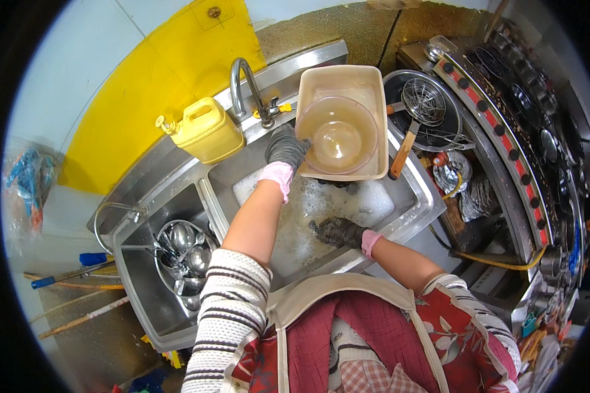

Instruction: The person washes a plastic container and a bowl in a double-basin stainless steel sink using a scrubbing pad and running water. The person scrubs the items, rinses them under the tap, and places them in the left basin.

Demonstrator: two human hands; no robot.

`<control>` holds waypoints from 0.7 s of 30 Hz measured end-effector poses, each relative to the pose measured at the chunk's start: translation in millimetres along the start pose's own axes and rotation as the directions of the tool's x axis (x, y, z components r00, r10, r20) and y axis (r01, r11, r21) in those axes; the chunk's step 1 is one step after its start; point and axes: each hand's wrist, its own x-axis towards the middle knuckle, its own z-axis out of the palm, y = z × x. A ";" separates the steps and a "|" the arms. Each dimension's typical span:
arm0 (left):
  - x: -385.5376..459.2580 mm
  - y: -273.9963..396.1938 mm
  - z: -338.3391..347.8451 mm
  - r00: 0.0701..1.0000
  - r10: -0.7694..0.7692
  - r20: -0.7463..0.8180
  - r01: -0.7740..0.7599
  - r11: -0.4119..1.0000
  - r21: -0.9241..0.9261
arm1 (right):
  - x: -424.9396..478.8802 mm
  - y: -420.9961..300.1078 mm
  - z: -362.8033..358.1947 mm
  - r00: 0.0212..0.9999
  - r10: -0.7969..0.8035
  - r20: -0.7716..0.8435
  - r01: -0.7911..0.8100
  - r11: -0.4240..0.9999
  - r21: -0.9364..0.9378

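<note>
My left hand, in a dark glove with a pink cuff, is at the left edge of a translucent brownish plastic bowl. Its thumb reaches the bowl's rim; whether the fingers grip it is hidden. The bowl lies inside a beige rectangular plastic tub over the back of the sink basin. My right hand, gloved the same way, is low over the soapy water near the front rim. Its fingers are bent, and nothing shows clearly in them. Something dark is partly visible under the tub's front edge.
A faucet and a yellow jerrycan stand behind the sink. The left basin contains a metal bowl of ladles and spoons. Right of the tub, a large metal bowl holds a wire skimmer. A gas range stands farther right.
</note>
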 end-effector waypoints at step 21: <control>-221.7 -153.6 -97.7 0.994 -0.099 0.051 0.093 0.481 -0.872 | -7.7 -9.5 -31.4 0.987 0.163 0.008 -0.163 0.984 0.078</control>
